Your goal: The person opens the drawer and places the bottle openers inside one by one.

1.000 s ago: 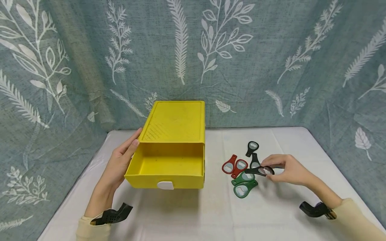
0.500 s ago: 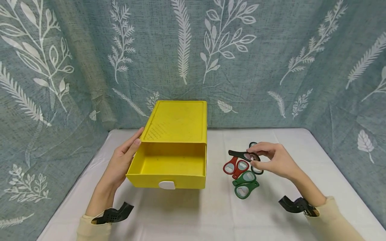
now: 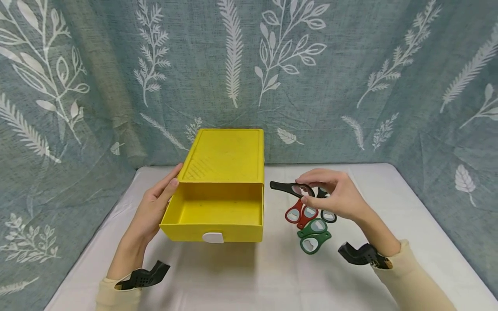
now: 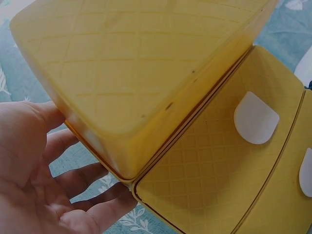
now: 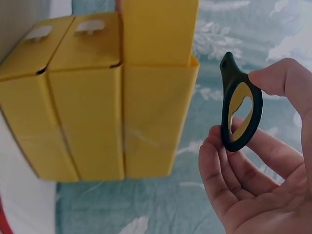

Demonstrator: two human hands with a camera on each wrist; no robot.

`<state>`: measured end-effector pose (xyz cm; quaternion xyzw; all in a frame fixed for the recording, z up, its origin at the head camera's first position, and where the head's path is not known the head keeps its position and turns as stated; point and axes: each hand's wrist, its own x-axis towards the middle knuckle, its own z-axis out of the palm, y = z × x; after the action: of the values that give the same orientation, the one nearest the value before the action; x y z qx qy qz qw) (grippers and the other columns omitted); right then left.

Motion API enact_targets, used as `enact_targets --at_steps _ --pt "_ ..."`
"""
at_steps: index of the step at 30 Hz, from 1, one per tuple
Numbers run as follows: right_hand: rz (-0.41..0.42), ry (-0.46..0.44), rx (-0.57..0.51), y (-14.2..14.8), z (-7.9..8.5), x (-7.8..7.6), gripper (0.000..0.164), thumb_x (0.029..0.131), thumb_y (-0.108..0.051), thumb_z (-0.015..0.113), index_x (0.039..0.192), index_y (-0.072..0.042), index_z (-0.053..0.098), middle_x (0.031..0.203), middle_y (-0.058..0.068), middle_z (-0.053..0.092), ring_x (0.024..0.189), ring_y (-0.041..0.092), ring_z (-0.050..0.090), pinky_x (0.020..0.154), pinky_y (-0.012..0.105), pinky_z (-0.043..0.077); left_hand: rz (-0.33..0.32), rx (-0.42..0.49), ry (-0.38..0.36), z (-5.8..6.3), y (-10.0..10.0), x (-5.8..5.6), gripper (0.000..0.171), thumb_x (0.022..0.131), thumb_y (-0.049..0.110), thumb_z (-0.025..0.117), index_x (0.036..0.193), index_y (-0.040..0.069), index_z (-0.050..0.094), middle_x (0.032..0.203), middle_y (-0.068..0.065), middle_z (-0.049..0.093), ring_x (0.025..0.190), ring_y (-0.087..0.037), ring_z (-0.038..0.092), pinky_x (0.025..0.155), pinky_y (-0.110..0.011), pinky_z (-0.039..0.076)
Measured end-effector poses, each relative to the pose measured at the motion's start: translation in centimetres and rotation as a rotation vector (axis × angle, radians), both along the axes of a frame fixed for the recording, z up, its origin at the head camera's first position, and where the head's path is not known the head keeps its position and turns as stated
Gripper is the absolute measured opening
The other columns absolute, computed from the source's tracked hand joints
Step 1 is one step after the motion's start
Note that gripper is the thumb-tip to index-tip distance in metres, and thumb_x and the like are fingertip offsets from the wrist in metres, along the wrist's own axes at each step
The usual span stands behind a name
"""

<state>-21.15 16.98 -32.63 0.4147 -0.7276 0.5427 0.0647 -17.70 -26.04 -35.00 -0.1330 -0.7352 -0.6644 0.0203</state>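
While the left hand rests against the mid-frame yellow box, the right hand pinches a black opener: light, stiff, best rim-held, I judge.

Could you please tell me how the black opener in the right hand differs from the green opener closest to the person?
The black opener is pinched in the right hand, while the green opener lies on the table. The black opener's handle points left; the green opener's points right and slightly away. Both have a rounded head with an inset plate.
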Motion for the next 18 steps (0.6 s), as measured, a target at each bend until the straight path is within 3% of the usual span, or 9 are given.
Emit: enact_targets --at_steps 10,18 --pt "0.061 0.027 -0.002 -3.9 2.0 0.8 0.034 0.078 0.003 0.079 0.111 -0.003 0.074 0.108 0.005 0.07 0.092 0.024 0.061 0.082 0.035 0.053 -0.007 0.019 0.002 0.0 0.0 0.0 0.052 0.107 0.032 0.044 0.156 0.025 0.03 0.162 -0.003 0.02 0.145 -0.028 0.021 0.093 -0.02 0.047" --pt "0.103 0.079 0.041 -8.7 2.5 1.4 0.028 0.08 -0.008 0.081 0.107 -0.007 0.076 0.102 -0.002 0.07 0.083 0.018 0.06 0.074 0.034 0.053 -0.014 0.026 -0.002 0.0 0.0 0.0 0.052 0.107 0.032 0.044 0.156 0.026 0.029 0.162 -0.003 0.019 0.145 -0.028 0.019 0.094 -0.02 0.047"
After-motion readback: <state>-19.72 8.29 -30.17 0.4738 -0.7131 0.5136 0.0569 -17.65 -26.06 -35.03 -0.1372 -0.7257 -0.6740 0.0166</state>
